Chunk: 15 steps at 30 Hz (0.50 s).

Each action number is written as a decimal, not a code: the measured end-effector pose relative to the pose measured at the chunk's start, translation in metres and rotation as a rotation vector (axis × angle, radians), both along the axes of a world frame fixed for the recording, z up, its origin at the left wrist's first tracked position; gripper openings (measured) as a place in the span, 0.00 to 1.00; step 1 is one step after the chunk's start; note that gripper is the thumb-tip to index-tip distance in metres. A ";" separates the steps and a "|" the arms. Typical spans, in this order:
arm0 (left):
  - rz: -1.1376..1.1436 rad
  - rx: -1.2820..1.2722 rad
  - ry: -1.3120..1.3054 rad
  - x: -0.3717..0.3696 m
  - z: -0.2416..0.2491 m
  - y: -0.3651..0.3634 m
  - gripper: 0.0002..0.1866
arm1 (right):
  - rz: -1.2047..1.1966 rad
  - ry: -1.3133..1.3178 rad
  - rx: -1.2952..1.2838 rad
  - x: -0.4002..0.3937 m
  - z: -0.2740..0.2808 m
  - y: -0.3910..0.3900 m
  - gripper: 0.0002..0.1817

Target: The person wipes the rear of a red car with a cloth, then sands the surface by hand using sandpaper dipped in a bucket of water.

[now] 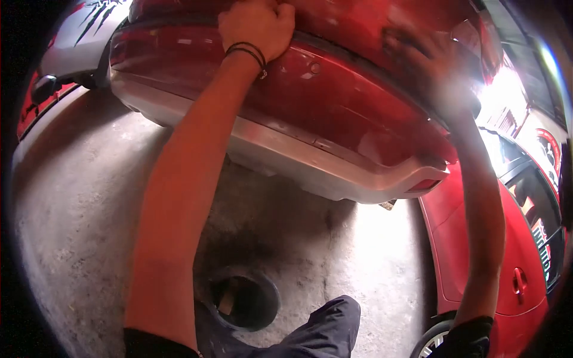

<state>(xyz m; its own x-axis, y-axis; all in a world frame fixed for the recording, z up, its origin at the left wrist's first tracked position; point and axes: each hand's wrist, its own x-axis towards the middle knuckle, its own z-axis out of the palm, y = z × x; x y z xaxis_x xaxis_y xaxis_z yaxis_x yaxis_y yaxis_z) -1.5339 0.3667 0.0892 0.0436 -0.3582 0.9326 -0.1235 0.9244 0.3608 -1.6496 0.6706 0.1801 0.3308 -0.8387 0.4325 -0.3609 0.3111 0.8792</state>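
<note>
A red car's rear bumper (197, 65), with a silver lower trim (286, 146), spans the upper part of the head view. My left hand (256, 27), wearing dark cord bracelets, is closed at the seam above the bumper; its fingers are curled under and what they hold, if anything, is hidden. Farther right, my right hand (427, 62) is smeared by motion, its fingers apart over the red rear panel (352, 24). A tail light (465, 36) sits beyond that hand.
Between my legs and the bumper, a round dark bucket (271, 298) with a light-coloured piece inside stands on the concrete floor (77, 227). Another red car (477, 262) is close on my right. A silver vehicle (89, 36) stands at the far left.
</note>
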 end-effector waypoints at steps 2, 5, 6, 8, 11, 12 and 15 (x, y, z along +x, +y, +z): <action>-0.023 0.008 0.023 -0.002 -0.002 0.000 0.17 | 0.047 0.003 -0.059 0.040 0.001 -0.056 0.19; -0.042 0.016 0.035 0.000 -0.001 0.002 0.17 | -0.018 0.066 -0.058 0.023 0.000 -0.024 0.21; -0.052 0.028 0.016 0.000 0.001 0.003 0.17 | -0.062 0.106 -0.039 0.005 0.001 0.001 0.25; -0.071 0.059 -0.015 0.003 0.001 0.005 0.17 | -0.108 0.064 -0.115 -0.055 0.003 0.069 0.25; 0.024 0.081 -0.104 0.002 0.005 0.011 0.17 | 0.039 0.061 -0.095 -0.093 0.005 0.107 0.24; 0.031 0.069 -0.096 -0.001 0.004 0.005 0.19 | 0.044 0.033 -0.077 -0.101 0.006 0.108 0.24; 0.034 0.036 -0.071 -0.016 -0.006 -0.007 0.25 | 0.024 -0.008 -0.036 -0.013 -0.006 0.035 0.22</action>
